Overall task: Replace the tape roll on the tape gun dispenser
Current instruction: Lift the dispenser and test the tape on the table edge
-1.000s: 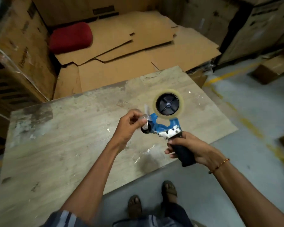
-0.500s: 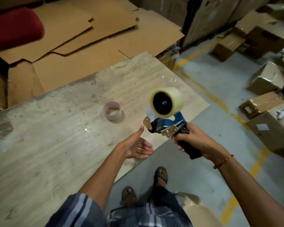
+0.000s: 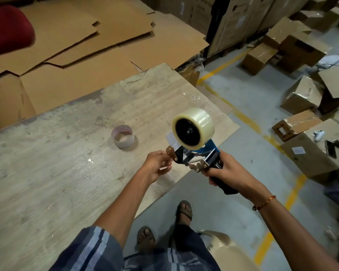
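Over the near corner of a worn wooden table [image 3: 47, 173], a person holds a blue tape gun dispenser [image 3: 198, 155] in the air, with a full clear tape roll [image 3: 196, 128] seated on its black hub. The right hand [image 3: 229, 171] is wrapped tight around the black handle. The left hand [image 3: 157, 165] has its fingertips pinched together at the dispenser's front end, by the metal flap; whether they grip the flap or a loose end of tape is hard to make out. An empty tape core [image 3: 122, 136] stands on the table, well apart from the hands. Flattened cardboard sheets [image 3: 106, 36] lie behind the table, beside a red cushion [image 3: 8, 30] cut off by the frame's edge. Cardboard boxes [image 3: 301, 94] crowd the grey floor [image 3: 252, 94], which carries yellow lines. A beige rounded object [image 3: 227, 251] near the sandalled feet is partly hidden and unclear.
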`<state>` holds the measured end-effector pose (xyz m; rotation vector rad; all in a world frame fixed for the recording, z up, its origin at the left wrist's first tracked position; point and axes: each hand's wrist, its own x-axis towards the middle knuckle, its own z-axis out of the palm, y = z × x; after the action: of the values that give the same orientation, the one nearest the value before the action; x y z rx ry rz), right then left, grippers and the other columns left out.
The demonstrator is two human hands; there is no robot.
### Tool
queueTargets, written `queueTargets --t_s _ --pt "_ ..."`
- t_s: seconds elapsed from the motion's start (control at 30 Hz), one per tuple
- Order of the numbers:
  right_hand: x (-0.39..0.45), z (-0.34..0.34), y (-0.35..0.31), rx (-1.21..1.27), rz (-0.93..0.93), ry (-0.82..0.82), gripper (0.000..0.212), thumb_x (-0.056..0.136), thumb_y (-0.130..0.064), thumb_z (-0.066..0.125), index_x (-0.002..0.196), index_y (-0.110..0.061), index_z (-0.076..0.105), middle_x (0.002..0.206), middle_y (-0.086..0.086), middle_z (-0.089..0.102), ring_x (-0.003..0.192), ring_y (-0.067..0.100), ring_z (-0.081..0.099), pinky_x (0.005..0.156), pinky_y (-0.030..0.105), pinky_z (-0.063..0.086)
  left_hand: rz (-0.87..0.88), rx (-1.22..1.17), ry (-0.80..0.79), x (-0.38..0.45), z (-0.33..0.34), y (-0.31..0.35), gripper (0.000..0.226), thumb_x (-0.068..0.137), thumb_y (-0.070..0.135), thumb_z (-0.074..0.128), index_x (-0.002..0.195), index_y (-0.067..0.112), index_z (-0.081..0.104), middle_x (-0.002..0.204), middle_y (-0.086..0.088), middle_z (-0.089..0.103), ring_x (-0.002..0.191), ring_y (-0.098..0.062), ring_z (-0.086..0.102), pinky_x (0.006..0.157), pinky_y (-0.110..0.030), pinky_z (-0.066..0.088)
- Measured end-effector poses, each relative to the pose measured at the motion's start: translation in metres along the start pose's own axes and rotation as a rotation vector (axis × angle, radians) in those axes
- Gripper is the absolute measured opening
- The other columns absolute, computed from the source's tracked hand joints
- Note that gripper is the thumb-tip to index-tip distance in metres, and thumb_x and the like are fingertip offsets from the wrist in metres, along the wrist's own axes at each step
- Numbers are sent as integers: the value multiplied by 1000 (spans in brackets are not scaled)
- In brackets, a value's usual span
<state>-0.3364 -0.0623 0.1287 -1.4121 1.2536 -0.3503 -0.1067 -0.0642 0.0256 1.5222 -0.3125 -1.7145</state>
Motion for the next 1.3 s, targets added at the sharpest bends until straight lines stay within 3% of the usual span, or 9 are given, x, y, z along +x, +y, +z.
queueTargets --t_s 0.1,0.3,0.47,0.63,0.7,0.87,0.97,1.1,1.3 --pt "-1 6 20 -85 2 45 42 87 -11 72 123 -21 54 91 5 67 66 16 67 60 28 56 146 146 34 5 -1 0 20 93 0 61 77 11 65 76 -8 63 58 -12 46 55 -22 44" --pt "8 30 68 -81 49 83 48 90 -11 71 131 -24 48 89 -2 66 61 -1 62 51 13 46 347 561 89 33 -9 -11 35 91 3 64 62 22 67 55 14 62 52 2 52 57 -19 38" --pt "23 42 101 -74 67 79 57 87 -16 73 134 -32 45 97 -13 62 72 -13 61 57 9 46 494 939 138 52 -14 -23 37 90 12 64 55 22 57 61 1 55 68 -20 49 62 -35 36" --pt "33 48 117 -51 44 93 60 85 -13 77 125 -43 42 114 -21 61 98 -21 58 81 5 47 631 1153 206 61 -18 -31 15 88 10 62 74 13 61 74 0 55 77 -21 45 62 -37 37" --pt "34 50 124 -72 44 104 60 85 -18 78 123 -48 42 114 -22 62 104 -15 61 90 14 51 618 1098 230 57 -19 -29 8 88 10 62 89 15 57 86 -2 53 80 -20 48 65 -34 40" --pt "40 50 139 -107 85 75 65 84 -23 78 131 -44 38 113 -25 61 104 -8 60 92 20 51 718 1515 388 70 -41 -29 46 89 51 62 119 16 56 115 -6 54 98 -25 48 79 -37 40" --pt "40 51 146 -101 114 84 67 81 -23 80 137 -31 43 116 -13 66 107 5 65 95 32 54 728 1602 383 77 -47 -38 61 93 64 35 134 20 50 143 -9 46 123 -30 45 95 -42 39" --pt "37 51 163 -73 166 106 72 72 -41 80 135 -26 49 119 -6 70 110 11 68 91 34 56 645 1588 250 81 -39 -41 89 90 77 4 157 21 23 167 -14 11 154 -33 9 124 -50 10" --pt "35 56 179 -87 177 124 30 82 -21 78 110 -17 69 104 -1 75 97 12 72 82 34 59 573 1647 296 96 -25 -43 93 86 85 6 158 27 -11 165 -8 -23 152 -25 -23 122 -53 -12"
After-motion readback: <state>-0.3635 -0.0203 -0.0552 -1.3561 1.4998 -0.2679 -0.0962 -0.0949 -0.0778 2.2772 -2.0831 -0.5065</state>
